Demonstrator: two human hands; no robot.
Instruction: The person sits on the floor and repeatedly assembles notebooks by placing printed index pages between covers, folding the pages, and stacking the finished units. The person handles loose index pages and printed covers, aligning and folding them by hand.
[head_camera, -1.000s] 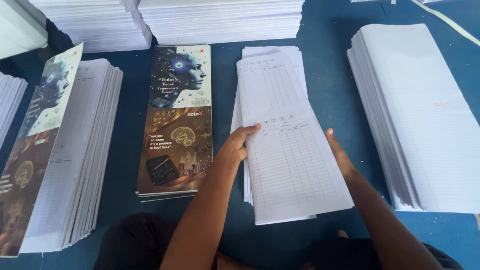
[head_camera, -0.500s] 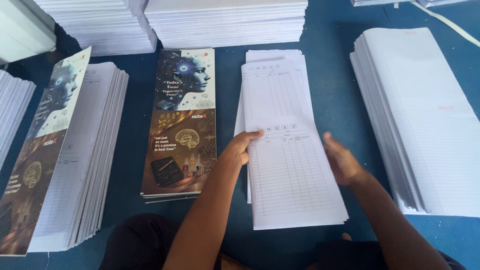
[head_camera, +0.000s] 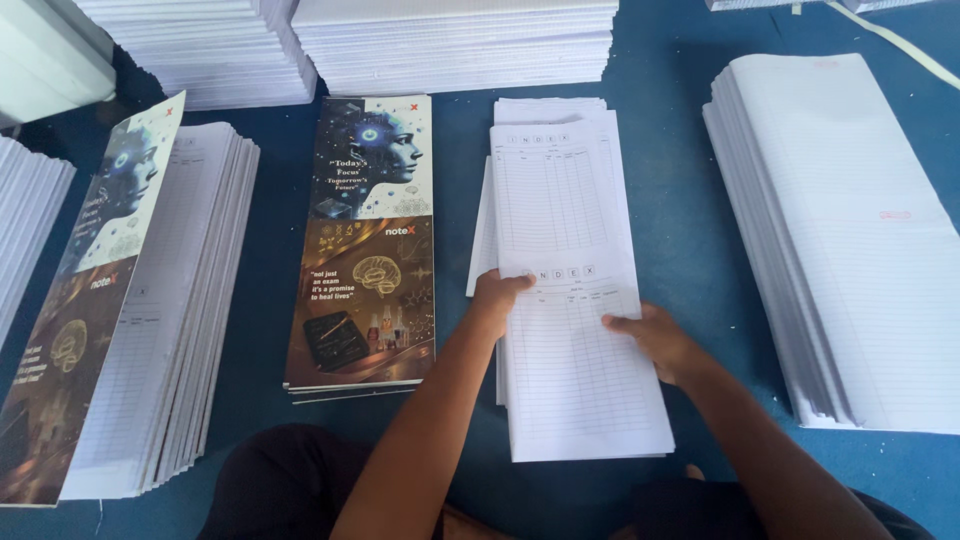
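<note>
A loose pile of white ruled index sheets (head_camera: 560, 200) lies on the blue surface in front of me. My left hand (head_camera: 497, 297) grips the left edge of the top sheet at its middle. My right hand (head_camera: 655, 340) rests flat on the lower half of that sheet, fingers pointing left. Left of the pile lies a thin stack of printed covers (head_camera: 365, 240), showing a blue robotic head above and a brown brain picture below.
A tall stack of ruled white paper (head_camera: 860, 240) stands at the right. At the left a thick stack with a tilted printed cover (head_camera: 90, 300) on it. More white paper stacks (head_camera: 450, 40) line the far edge, on a blue surface (head_camera: 660, 70).
My right hand has moved from the right edge of the sheet onto its lower middle. My left hand has stayed on the left edge. The view has shifted slightly.
</note>
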